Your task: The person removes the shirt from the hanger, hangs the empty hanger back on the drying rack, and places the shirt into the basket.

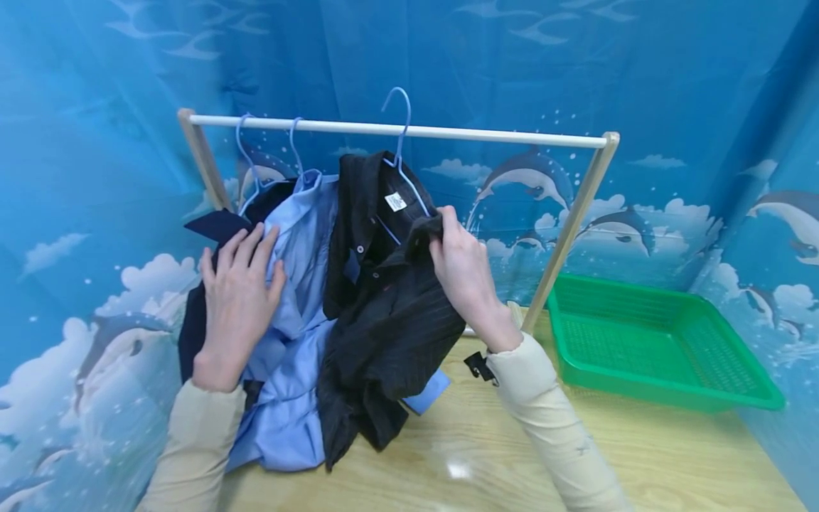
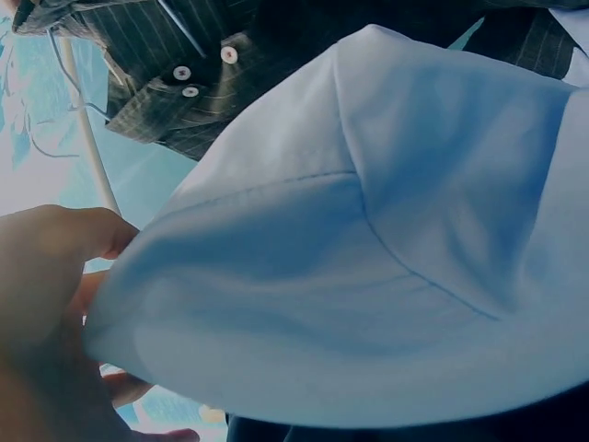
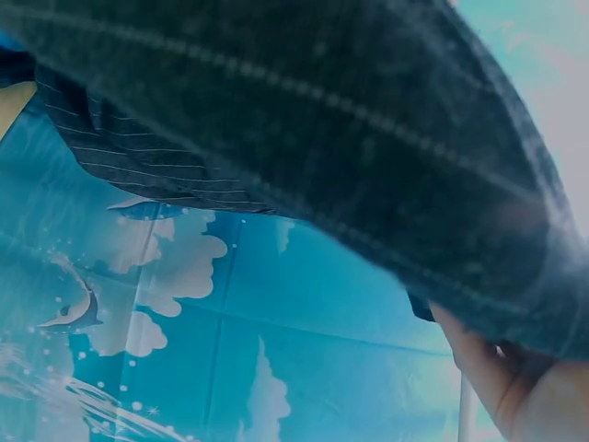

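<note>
**Black shirt on hanger, held at the shoulder**

Black shirt (image 1: 384, 299): dark, faintly striped, white label inside the collar, hung on a blue hanger (image 1: 402, 153) whose hook sits over the rail (image 1: 397, 129). It hangs at the middle of the rail, hem bunched on the bench (image 1: 512, 455).

Right hand (image 1: 463, 274): at 3 o'clock of the black shirt, fingers (image 1: 448, 227) curled round the shoulder fabric at the hanger's end, pinching it.

Blue shirt (image 1: 294, 327): light blue, at 9 o'clock of the black shirt and touching it, on its own hanger.

Left hand (image 1: 237, 306): laid on the blue shirt, fingers straight and spread, pressing the cloth; the left wrist view shows the blue fabric draped over them.

Dark blue garment (image 1: 217, 224): at 9 o'clock of the blue shirt, partly behind the left hand.

Green basket (image 1: 652, 348): on the bench at 3 o'clock, beyond the rack's right post (image 1: 569, 227).

Dolphin-print curtain (image 1: 640, 71): behind everything.
</note>
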`<control>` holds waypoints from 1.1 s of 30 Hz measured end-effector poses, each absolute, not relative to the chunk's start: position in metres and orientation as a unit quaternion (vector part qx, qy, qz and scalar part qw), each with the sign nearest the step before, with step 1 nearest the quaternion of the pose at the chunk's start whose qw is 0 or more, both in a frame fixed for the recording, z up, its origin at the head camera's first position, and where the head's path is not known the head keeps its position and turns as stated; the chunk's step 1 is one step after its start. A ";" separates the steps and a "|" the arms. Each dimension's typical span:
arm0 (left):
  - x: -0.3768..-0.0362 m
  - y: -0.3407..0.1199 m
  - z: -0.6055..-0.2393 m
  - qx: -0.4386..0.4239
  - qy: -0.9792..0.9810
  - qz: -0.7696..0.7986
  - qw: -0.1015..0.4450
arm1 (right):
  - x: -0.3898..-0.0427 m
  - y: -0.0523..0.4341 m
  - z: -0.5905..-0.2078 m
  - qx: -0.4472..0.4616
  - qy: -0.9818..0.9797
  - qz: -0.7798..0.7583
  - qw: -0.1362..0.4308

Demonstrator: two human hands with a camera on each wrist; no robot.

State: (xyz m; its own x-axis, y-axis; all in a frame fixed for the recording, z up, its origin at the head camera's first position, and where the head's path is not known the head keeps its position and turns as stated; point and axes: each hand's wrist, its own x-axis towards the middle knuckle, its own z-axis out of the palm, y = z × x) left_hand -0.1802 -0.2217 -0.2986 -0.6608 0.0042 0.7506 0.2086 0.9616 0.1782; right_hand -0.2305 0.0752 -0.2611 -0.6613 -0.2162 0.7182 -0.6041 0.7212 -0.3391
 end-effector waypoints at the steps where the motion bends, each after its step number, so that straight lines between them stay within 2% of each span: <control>1: -0.180 -0.222 -0.299 -0.060 -0.903 -0.125 0.407 | -0.230 0.078 -0.262 0.239 -0.862 0.295 0.335; 33: -0.181 -0.223 -0.306 -0.062 -0.908 -0.117 0.398 | -0.237 0.143 -0.306 0.257 -0.839 0.343 0.334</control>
